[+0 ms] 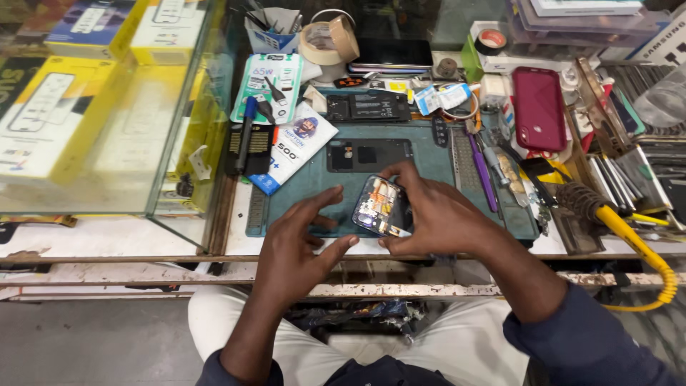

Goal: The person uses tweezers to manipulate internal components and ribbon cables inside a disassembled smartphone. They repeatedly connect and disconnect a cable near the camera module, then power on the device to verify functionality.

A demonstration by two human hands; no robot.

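Head view shows the right hand (436, 214) gripping an opened phone (383, 206) tilted above the green mat (429, 161), circuitry exposed, while the left hand (296, 239) hovers open and empty.

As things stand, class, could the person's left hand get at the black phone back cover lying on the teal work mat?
Probably yes: the left hand, open and empty, hovers over the teal work mat, and nothing lies between it and the black phone back cover.

Clutter on a repair bench

A roll of tape (323, 41) sits at the back edge of the green mat (300, 196); a red phone (539, 109) lies toward the right, a yellow-handled soldering iron (607, 214) near the front right corner, boxes inside a glass case (93, 107) at left.
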